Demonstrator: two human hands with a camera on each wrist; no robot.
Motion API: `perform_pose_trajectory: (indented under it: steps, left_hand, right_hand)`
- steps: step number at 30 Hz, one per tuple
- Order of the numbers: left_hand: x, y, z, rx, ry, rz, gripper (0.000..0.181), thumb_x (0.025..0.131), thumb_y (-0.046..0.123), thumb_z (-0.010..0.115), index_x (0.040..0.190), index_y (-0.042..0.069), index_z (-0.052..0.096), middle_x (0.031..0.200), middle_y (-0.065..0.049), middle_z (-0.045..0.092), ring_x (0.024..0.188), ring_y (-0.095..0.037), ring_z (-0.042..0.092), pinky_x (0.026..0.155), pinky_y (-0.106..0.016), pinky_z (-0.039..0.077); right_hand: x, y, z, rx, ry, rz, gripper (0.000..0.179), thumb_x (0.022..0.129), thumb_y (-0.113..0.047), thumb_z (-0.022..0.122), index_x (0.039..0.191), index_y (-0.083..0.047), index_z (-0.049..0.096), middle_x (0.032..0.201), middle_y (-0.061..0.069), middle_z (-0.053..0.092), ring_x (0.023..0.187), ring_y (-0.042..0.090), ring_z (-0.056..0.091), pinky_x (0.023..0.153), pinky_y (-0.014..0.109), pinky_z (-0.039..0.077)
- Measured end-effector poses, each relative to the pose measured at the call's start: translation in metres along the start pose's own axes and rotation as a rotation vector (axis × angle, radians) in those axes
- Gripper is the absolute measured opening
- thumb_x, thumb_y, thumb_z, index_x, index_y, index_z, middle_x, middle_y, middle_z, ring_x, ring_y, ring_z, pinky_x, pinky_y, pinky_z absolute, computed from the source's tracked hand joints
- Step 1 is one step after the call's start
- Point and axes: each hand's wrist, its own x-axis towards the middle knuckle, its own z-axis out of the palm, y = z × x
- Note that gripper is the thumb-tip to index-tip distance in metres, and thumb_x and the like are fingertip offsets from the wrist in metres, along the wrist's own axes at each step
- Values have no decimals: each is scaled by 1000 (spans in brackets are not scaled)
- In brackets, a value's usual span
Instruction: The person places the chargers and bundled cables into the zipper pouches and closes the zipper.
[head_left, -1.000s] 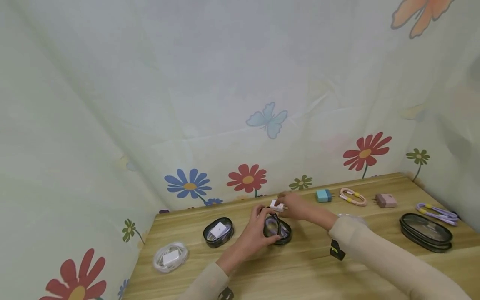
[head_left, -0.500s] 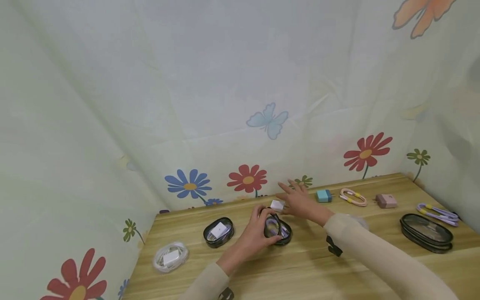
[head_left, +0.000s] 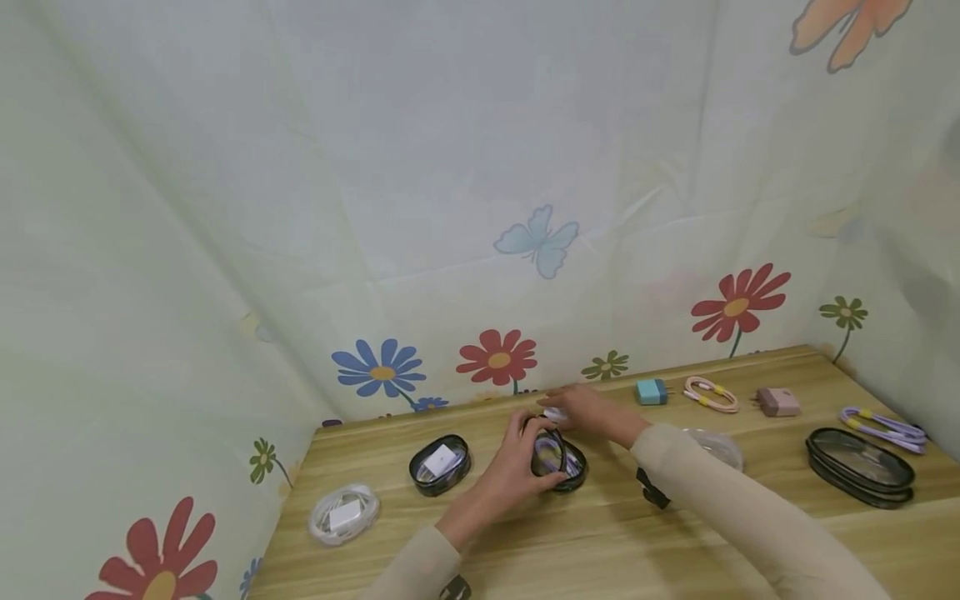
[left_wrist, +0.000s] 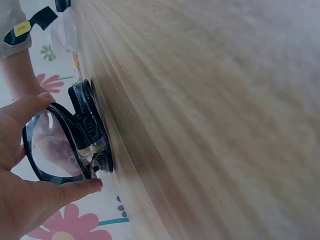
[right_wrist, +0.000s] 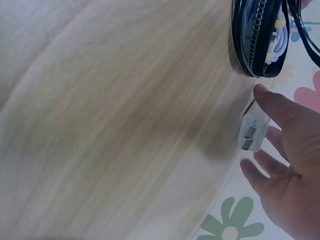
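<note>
**Charger going into pouch**

Wooden table (head_left: 600, 533). Black oval zip pouch with clear lid (head_left: 558, 457): left hand (head_left: 517, 471) grips lid open. White plug-in charger (right_wrist: 252, 131) beside pouch: right hand (right_wrist: 287, 165) closing, fingers spread, seemingly untouched. Next: pinch, lift, insert.

- Both arms wear long sleeves in a soft beige cloth.
- The left sleeve (head_left: 416, 567) ends at the wrist.
- The right sleeve (head_left: 742, 517) is loose and has folds.
- A black strap (head_left: 652, 492) sits at the right wrist.
- In the left wrist view, that black strap has a small yellow label (left_wrist: 22, 28).
- Both hands are bare.
</note>
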Motion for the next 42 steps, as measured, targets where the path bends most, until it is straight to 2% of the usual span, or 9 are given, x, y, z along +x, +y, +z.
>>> perform_pose_trajectory:
  steps: [3, 11, 17, 24, 29, 34, 42]
  left_hand:
    - [1, 0, 0, -1, 7, 8, 65, 84, 33, 85, 135, 20, 47, 149, -17, 33, 129, -26, 49, 103, -42, 49]
    - [2, 2, -1, -13, 2, 5, 65, 84, 30, 86, 135, 20, 46, 150, -17, 33, 129, -26, 50, 103, -42, 49]
    - [2, 4, -1, -25, -14, -11, 66, 84, 29, 85, 136, 20, 46, 150, -18, 31, 129, -27, 49, 104, -42, 49]
    - [2, 4, 0, -28, -20, -27, 65, 85, 29, 85, 137, 20, 46, 151, -12, 29, 131, -27, 48, 104, -41, 49]
    - [1, 4, 1, -33, -23, -45, 66, 85, 29, 85, 138, 19, 46, 151, -10, 29, 132, -27, 47, 104, -42, 48]
    - [1, 3, 0, -46, -29, -52, 68, 86, 29, 84, 141, 15, 46, 152, -10, 27, 133, -28, 46, 105, -44, 47]
    - [1, 5, 0, -40, -30, -59, 66, 86, 30, 84, 139, 22, 45, 151, -13, 30, 132, -27, 47, 104, -44, 48]
  right_hand:
    - [1, 1, 1, 24, 10, -20, 40, 91, -15, 77, 128, -2, 69, 125, 19, 69, 105, 35, 69, 92, 46, 55]
    - [2, 0, -5, 10, 38, -36, 37, 87, -6, 79, 123, -2, 72, 115, 15, 72, 91, 31, 71, 80, 42, 58]
    - [3, 1, -9, 38, 33, -36, 35, 85, -3, 80, 120, -1, 73, 113, 13, 73, 91, 29, 71, 79, 39, 58]
    - [2, 2, -18, 21, 59, -53, 33, 86, 0, 78, 119, 0, 73, 113, 14, 74, 96, 29, 72, 82, 39, 59]
    - [-1, -4, -33, 18, 25, -54, 37, 88, -3, 78, 125, 1, 70, 121, 18, 71, 97, 32, 72, 82, 41, 59]
    - [-9, -15, -51, 57, -23, -31, 39, 91, -6, 76, 128, 0, 68, 120, 17, 71, 95, 30, 72, 81, 40, 59]
    - [-25, -27, -64, 86, -79, 0, 38, 92, -12, 76, 129, -4, 69, 115, 12, 74, 93, 24, 71, 81, 41, 58]
